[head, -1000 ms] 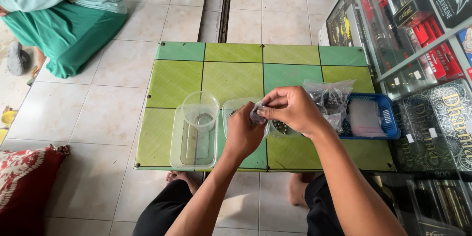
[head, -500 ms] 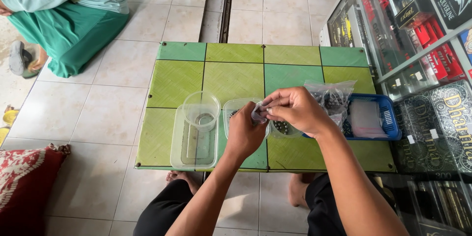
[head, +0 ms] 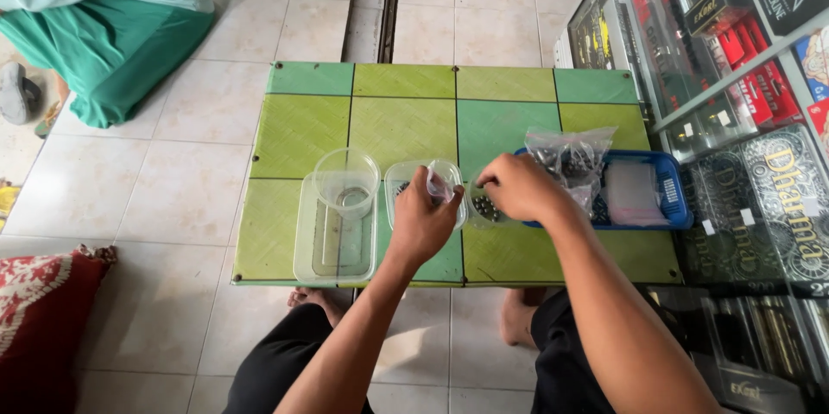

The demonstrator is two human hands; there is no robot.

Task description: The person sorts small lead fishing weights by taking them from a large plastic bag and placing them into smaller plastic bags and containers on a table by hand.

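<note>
My left hand (head: 425, 222) pinches a small clear plastic bag (head: 439, 185) above a round clear container (head: 402, 181) on the low green table (head: 294, 133). My right hand (head: 516, 187) has come down over a pile of small dark round parts (head: 484, 207) at the table's middle, fingers curled on them; whether it holds any is unclear. A clear cup (head: 345, 181) stands in a rectangular clear tray (head: 332, 246) to the left. A clear bag of dark parts (head: 572, 155) leans on the blue basket (head: 669, 185) at the right.
A glass display cabinet (head: 743, 120) with boxed goods lines the right side. Another person in green clothing (head: 112, 25) sits on the tiled floor at the upper left. A red patterned cushion (head: 39, 310) lies at the lower left. My legs are under the table.
My two hands were together over the small bag; now they have parted. The right hand moved right and down to the dark parts, while the left keeps the bag.
</note>
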